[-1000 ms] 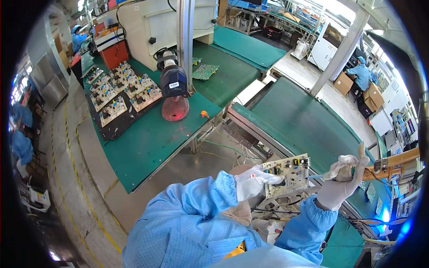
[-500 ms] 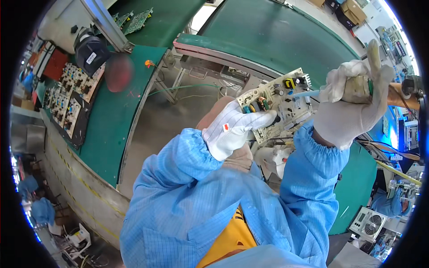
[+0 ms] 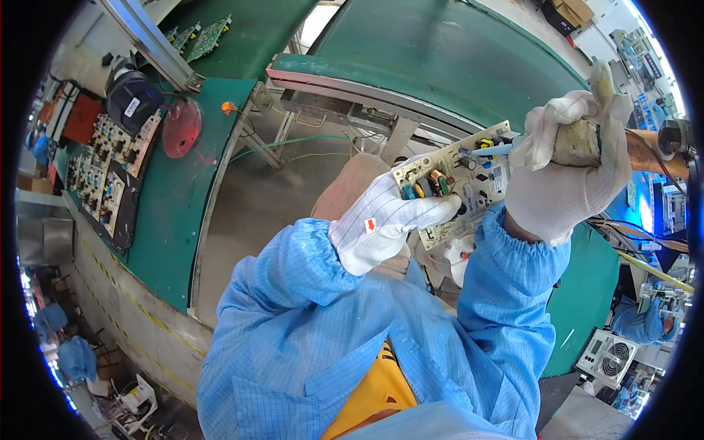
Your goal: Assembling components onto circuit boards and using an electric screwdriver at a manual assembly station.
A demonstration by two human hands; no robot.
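Observation:
My left hand (image 3: 387,220), in a white glove with a red arrow mark, grips the near left edge of a pale circuit board (image 3: 480,182). Its thumb lies across the board's face among coils, capacitors and other parts. Raised at the right, my gloved right hand (image 3: 561,180) is closed round a slim tool with a pale-blue tip (image 3: 495,150). That tip reaches over the board's far right part, by a yellow component; whether it touches cannot be told. A stained grey-brown piece (image 3: 577,143) shows among the right fingers, its kind unclear.
A green-topped bench (image 3: 172,198) on the left bears several circuit boards (image 3: 110,158), a dark device (image 3: 132,99) and a red round dish (image 3: 181,128). Beyond my hands runs a green conveyor (image 3: 425,59). At lower right sits a white box with a fan (image 3: 607,358).
The board has tilted slightly in my left hand. The blue tip has shifted toward the board's far edge by the yellow component. The surroundings have slid slightly left in view.

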